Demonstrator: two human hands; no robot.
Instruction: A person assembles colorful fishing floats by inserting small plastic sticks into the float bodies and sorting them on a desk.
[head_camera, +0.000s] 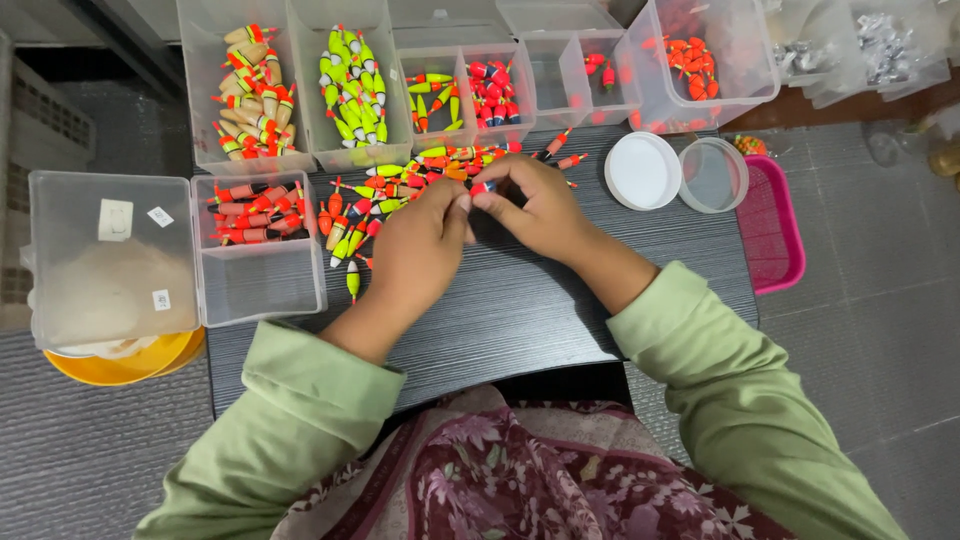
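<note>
Orange and yellow-green floats (385, 195) lie heaped on the dark bench (520, 310), just behind both hands. Left hand (420, 245) and right hand (535, 205) meet fingertip to fingertip, together pinching 1 small red float (483, 187) above the bench's middle. Clear bins (255, 90) of sorted floats line the far edge, another bin (258, 250) sits left, and 2 round lids (643, 170) rest to the right.

small red fishing float (483, 187), pinched between fingertips, above table
</note>
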